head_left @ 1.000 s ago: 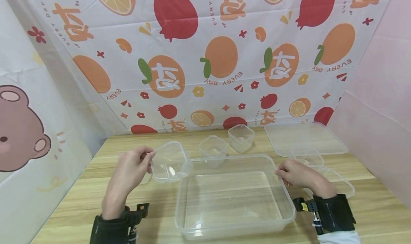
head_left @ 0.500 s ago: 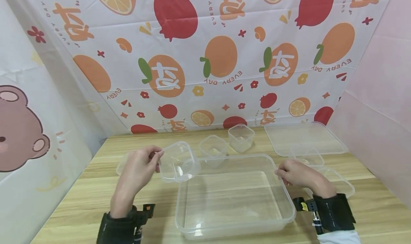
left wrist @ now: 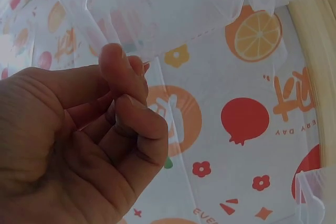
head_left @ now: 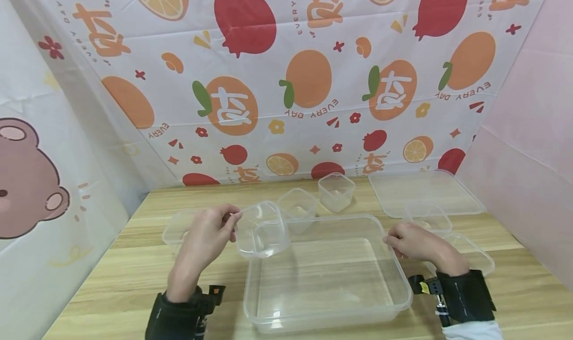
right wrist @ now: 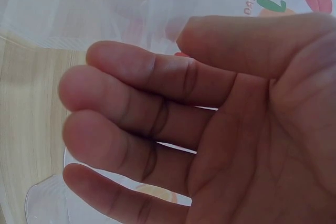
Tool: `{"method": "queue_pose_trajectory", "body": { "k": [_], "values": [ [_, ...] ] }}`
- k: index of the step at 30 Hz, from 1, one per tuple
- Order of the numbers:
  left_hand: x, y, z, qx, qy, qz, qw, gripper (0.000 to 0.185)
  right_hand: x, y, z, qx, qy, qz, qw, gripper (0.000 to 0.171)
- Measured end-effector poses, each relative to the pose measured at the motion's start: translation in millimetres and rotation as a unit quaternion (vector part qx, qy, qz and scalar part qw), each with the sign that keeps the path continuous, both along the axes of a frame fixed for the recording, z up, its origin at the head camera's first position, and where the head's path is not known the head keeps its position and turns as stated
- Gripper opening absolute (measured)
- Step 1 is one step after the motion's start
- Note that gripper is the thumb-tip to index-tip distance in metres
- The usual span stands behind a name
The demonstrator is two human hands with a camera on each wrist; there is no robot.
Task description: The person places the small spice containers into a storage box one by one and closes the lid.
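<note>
My left hand (head_left: 203, 240) pinches the edge of a small clear plastic food container (head_left: 263, 230), tilted over the back left corner of a large clear plastic box (head_left: 329, 316). From the left wrist view, the thumb and forefinger meet at the edge of that small container (left wrist: 178, 17), while the other fingers curl below. At the large box's right rim, my right hand (head_left: 416, 243) holds on with thumb and fingertips. The right wrist view has the thumb above the fingers and the box wall (right wrist: 105, 14) beyond them. Nothing shows inside the large box, which stands on the table.
Behind the box stand two more small clear containers (head_left: 297, 201). A large flat lid (head_left: 425, 193) lies at the back right, with smaller clear lids (head_left: 476, 255) near my right hand. Another clear piece (head_left: 174, 225) lies left of my left hand. Printed cloths (head_left: 309, 141) enclose the wooden table.
My left hand has carried the small container rightward, from beside the large box to over its back left corner, and its tilt has changed. The right hand has stayed at the rim.
</note>
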State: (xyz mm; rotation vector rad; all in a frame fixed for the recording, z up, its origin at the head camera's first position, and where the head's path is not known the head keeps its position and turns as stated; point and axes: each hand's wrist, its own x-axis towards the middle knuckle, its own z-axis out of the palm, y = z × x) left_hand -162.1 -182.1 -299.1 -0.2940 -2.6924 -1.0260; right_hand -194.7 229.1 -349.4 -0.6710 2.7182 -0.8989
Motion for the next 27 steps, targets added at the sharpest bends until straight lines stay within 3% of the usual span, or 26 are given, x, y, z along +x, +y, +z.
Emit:
{"method": "queue_pose_trajectory", "body": {
  "k": [17,27],
  "values": [
    [-3.9,9,-3.7,0.007,-0.023,-0.016,0.9996,0.013,-1.6,1,0.3,0.001,0.005,0.006,1.0,0.037],
    [-6.2,14,-8.4,-0.005,-0.013,-0.029,0.9995,0.011,-1.0,1,0.6,0.003,-0.003,-0.004,1.0,0.037]
  ]
}}
